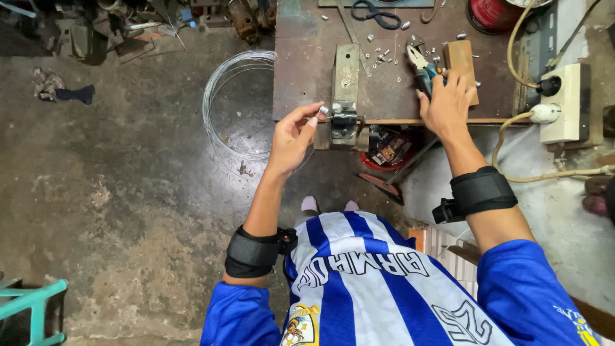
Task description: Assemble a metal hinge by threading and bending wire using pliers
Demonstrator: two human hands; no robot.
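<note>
My left hand (291, 136) pinches a small silver metal piece (323, 111) between thumb and fingertips, just left of a small metal clamp fixture (344, 120) at the workbench's front edge. A thin wire runs from that hand toward a coil of steel wire (234, 106) hanging beside the bench. My right hand (445, 102) rests on the bench, closed on pliers (421, 67) with blue-green grips, the jaws pointing away from me. Next to them stands a small wooden block (462, 59).
Loose screws and small silver parts (384, 54) litter the brown workbench (307, 70). Scissors (377, 13) and a red can (492, 14) sit at the back. A white power strip (567, 102) with a plug and cable is at the right. Teal stool (32, 307) at lower left.
</note>
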